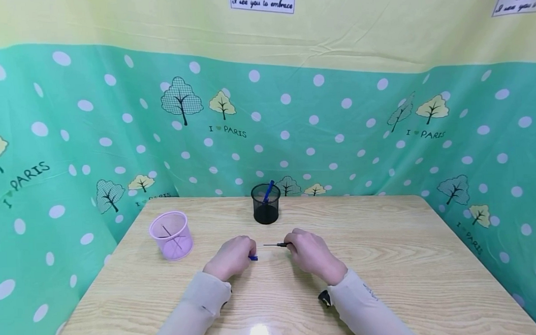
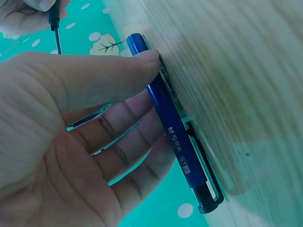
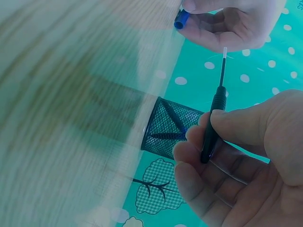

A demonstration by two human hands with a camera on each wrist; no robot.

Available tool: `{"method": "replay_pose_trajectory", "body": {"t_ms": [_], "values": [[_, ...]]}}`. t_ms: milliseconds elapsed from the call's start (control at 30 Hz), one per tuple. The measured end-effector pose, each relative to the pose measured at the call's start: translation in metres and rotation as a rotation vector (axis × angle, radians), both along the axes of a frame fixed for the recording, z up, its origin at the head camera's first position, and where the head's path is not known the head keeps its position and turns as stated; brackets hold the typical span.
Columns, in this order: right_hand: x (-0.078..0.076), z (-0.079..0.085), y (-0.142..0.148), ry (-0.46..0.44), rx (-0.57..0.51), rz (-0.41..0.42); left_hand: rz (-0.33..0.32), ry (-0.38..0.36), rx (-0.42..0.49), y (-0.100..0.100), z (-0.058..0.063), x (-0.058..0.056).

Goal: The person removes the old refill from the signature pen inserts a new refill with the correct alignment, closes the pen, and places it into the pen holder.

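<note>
My left hand (image 1: 233,255) pinches a blue pen barrel (image 2: 163,111) between thumb and fingers, low over the table. The barrel has a black clip end with white print beside it, and its other end shows as a hollow opening in the right wrist view. In my right hand (image 1: 310,252) is the black grip section of a pen (image 3: 214,125), pinched by thumb and fingertips. A thin refill (image 3: 223,71) sticks out of it and points left, toward the left hand. The barrel and the grip section are apart, with a small gap between the hands.
A black mesh pen holder (image 1: 266,214) with a blue pen (image 1: 269,191) in it stands at the back middle of the wooden table (image 1: 386,242). To the left is a pink basket (image 1: 177,247) with thin dark sticks inside. Patterned cloth hangs behind.
</note>
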State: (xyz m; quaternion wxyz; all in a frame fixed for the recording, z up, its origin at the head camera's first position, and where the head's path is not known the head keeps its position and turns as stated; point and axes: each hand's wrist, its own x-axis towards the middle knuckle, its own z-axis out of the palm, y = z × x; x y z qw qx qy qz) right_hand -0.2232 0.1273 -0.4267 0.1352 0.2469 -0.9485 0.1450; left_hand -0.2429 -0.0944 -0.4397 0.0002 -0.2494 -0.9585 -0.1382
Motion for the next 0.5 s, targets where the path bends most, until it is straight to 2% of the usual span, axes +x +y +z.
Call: {"method": "replay_pose_trajectory", "body": {"t_ms": [200, 500], "values": [[0.0, 0.0001, 0.0002, 0.0, 0.001, 0.001, -0.008, 0.026, 0.006, 0.0002, 0.0022, 0.001], [0.0001, 0.0, 0.0002, 0.007, 0.002, 0.003, 0.017, -0.003, 0.037, 0.002, 0.0088, 0.0024]]}}
